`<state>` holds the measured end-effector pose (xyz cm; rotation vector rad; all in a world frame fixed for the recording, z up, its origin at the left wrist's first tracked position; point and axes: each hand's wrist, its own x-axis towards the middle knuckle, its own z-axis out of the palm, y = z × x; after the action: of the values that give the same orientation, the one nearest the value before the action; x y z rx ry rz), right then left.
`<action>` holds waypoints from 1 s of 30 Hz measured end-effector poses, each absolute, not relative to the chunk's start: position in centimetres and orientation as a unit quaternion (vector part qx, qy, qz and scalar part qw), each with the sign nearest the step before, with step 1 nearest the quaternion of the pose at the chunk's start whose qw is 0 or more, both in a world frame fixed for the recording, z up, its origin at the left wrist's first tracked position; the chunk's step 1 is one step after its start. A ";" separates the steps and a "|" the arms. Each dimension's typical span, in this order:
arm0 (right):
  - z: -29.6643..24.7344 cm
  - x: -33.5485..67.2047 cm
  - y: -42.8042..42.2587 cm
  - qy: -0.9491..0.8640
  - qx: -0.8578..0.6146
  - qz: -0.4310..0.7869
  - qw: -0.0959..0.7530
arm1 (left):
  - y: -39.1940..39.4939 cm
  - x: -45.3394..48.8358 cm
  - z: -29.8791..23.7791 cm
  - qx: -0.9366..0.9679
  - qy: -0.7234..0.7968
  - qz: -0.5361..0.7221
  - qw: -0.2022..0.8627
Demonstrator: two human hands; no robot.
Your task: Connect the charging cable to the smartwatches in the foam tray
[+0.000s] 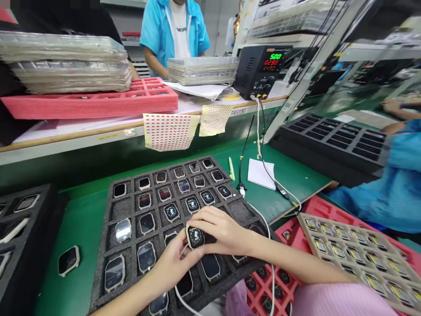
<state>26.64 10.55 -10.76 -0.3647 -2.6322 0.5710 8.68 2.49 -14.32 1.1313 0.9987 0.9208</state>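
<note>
Between my two hands is a smartwatch case [196,237] with a lit watch face and no strap. My left hand [176,256] grips its lower left side, where a white cable [184,251] runs under it. Fingers of my right hand [219,230] close over its top and right edge. Both hands are above a dark grey foam tray [108,245], whose pockets hold several more watch cases. Some of those screens are lit, such as the watch [171,212] just behind my hands; others are dark. How the cable meets the held watch is hidden.
A single watch [69,260] lies on the green bench left of the tray. Behind stand a power supply [259,70] and a red foam tray [98,105]. A beige tray [311,239] is at right. Co-workers [177,30] are at the back and right.
</note>
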 end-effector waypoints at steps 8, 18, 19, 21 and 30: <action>-8.1 34.3 12.4 -0.908 -0.344 0.180 0.161 | 2.3 8.9 -14.7 0.483 0.447 0.365 0.659; -7.8 36.6 12.6 -0.921 -0.352 0.149 0.070 | 2.4 9.1 -14.8 0.489 0.458 0.366 0.646; -7.5 35.8 12.5 -0.928 -0.336 0.142 0.073 | 2.4 9.1 -14.8 0.486 0.460 0.365 0.647; -7.1 34.2 12.3 -0.947 -0.287 0.140 0.050 | 2.4 9.2 -15.1 0.478 0.462 0.366 0.651; -7.3 31.6 12.3 -0.975 -0.202 0.032 -0.081 | 1.6 9.7 -17.4 0.401 0.503 0.400 0.652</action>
<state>31.57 12.33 -7.31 -0.6708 -3.2324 0.1053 9.66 1.57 -17.37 0.9111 1.1430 0.9091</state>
